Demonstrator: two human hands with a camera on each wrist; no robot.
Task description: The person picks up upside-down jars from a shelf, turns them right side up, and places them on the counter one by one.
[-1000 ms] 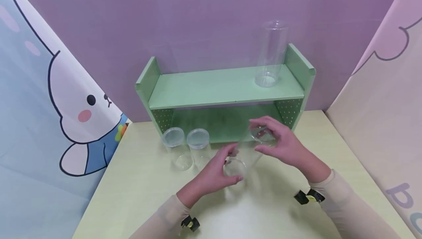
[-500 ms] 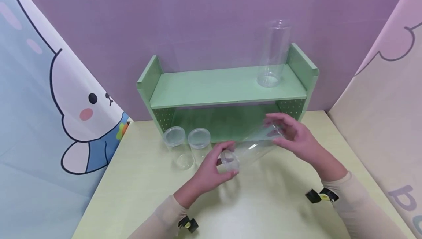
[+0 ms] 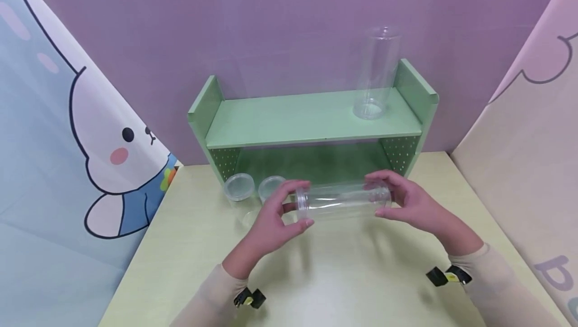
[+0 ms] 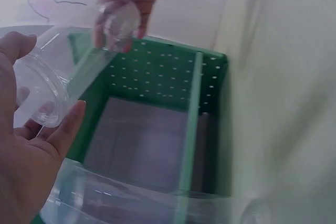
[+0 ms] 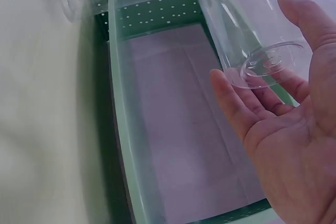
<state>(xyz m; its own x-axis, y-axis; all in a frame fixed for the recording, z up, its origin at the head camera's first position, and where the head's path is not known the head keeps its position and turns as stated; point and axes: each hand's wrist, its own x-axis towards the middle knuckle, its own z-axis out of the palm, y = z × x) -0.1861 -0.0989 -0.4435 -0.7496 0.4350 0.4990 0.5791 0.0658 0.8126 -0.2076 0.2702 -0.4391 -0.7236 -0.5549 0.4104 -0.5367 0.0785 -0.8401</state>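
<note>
A clear plastic jar (image 3: 340,201) lies sideways in the air between both hands, in front of the shelf's lower level. My left hand (image 3: 273,221) grips its ridged lid end, thumb on the near side and fingers on the far side. At the other end, my right hand (image 3: 415,206) holds the flat base between thumb and fingers. The left wrist view shows the lid end (image 4: 44,85) within the left hand's curled fingers. In the right wrist view, the round base (image 5: 273,64) rests among the right fingers (image 5: 231,98).
A green two-level shelf (image 3: 311,116) stands at the back of the table (image 3: 361,277). On its top right is a tall clear jar (image 3: 377,73). Two lidded jars, a left one (image 3: 239,189) and one beside it (image 3: 271,185), stand before its left side.
The jar has turned from steeply tilted to nearly level. My left hand has moved left and up with the lid end; my right hand has moved right and slightly down.
</note>
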